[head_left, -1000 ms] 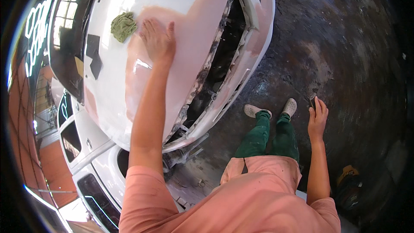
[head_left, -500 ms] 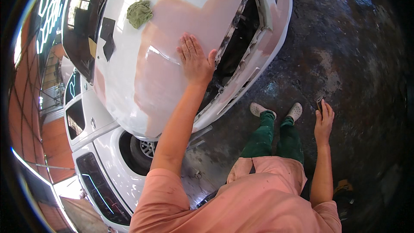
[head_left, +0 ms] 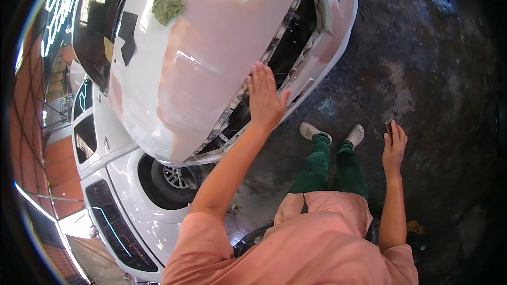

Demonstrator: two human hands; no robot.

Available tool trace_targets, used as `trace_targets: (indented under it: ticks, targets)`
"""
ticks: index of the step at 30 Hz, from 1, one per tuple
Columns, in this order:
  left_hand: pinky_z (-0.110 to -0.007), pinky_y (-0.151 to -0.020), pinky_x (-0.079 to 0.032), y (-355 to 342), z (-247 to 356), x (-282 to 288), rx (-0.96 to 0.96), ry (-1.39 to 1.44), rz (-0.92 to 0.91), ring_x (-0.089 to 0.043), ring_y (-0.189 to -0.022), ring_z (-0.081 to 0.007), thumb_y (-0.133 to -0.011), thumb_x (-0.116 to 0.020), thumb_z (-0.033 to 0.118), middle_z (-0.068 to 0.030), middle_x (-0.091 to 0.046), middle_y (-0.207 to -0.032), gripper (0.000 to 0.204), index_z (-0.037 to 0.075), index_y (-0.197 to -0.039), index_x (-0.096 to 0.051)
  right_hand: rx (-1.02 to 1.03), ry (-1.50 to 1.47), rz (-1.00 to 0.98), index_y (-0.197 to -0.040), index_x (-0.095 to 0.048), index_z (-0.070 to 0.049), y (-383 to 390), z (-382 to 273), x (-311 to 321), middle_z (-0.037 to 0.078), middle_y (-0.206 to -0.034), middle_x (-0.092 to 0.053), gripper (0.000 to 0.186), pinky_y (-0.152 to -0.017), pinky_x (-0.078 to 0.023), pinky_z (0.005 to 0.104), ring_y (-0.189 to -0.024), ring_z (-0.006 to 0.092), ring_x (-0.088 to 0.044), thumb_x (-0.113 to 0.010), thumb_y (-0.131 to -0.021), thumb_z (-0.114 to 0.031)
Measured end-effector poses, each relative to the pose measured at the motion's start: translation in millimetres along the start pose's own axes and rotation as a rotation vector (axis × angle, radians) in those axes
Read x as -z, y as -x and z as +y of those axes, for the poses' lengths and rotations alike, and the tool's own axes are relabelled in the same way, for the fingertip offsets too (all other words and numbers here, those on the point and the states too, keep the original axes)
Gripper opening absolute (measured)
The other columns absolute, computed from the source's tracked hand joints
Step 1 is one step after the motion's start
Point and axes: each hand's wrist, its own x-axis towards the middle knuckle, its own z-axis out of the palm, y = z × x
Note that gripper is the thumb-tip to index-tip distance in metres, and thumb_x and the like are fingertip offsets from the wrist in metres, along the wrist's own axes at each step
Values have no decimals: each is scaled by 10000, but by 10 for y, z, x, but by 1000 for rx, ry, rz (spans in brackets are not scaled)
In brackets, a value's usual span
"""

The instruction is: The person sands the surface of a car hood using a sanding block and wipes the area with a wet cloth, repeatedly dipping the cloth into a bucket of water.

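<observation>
My left hand [head_left: 265, 97] is spread flat at the front edge of a white car hood [head_left: 140, 84], its fingertips by the rim and its palm over the dark grille opening [head_left: 290, 47]. Whether it touches the metal I cannot tell. A large dull pinkish patch [head_left: 216, 37] covers much of the hood, with a glossy streak of light in it. Low at my right side, over the floor, my right hand [head_left: 393, 150] is closed on a thin dark flat piece [head_left: 388, 127], mostly hidden by the fingers.
A crumpled green cloth [head_left: 168, 7] and dark flat sheets [head_left: 127, 37] lie on the hood near the windshield. Another white vehicle [head_left: 119, 174] stands close at the left. The dark, stained concrete floor [head_left: 422, 100] spreads to the right; my light clogs [head_left: 355, 135] stand near the bumper.
My left hand has slid from the pinkish patch toward the right and nearer to me, to the hood's front edge. The right hand has barely moved.
</observation>
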Motion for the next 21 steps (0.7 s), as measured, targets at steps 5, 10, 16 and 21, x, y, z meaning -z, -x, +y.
trace_targets:
  ticks: [5,10,16,21]
  targets:
    - [-593,-1334,-124,97,-17,305,-103,75,0,-144,-1659,-470,-1032,-683,441,-294,-175,-1780,890,-3,-1698,-293,130,-59,60,-1503,-629,-92,-396,-667,-350,155,-1416,-636,546,-1125,-460,480,-1286,372,-573,-744,-969,-79]
    - [-551,-1318,-222,-758,-1706,758,-91,-166,401,-247,-1618,-466,-1122,-585,353,-270,-329,-1719,621,38,-1635,-435,512,-246,83,-1395,-694,-106,-966,-2170,-913,110,-1367,-681,544,-1058,-487,476,-1231,344,-617,-811,-864,-101]
    - [-529,-1348,-126,-1246,-2955,1038,78,-284,190,-185,-1646,-420,-1152,-376,524,-190,-223,-1788,682,178,-1732,-285,712,-240,231,-1377,-715,-215,-1395,-3318,-1524,38,-1324,-617,481,-985,-479,457,-1143,308,-572,-791,-907,-143]
    - [-506,-1356,-136,-1343,-2837,974,88,-183,243,-208,-1656,-332,-1127,-391,610,-131,-257,-1789,698,254,-1723,-320,714,-184,301,-1365,-725,-229,-1554,-3488,-1734,38,-1330,-607,461,-981,-474,444,-1142,301,-558,-780,-915,-146]
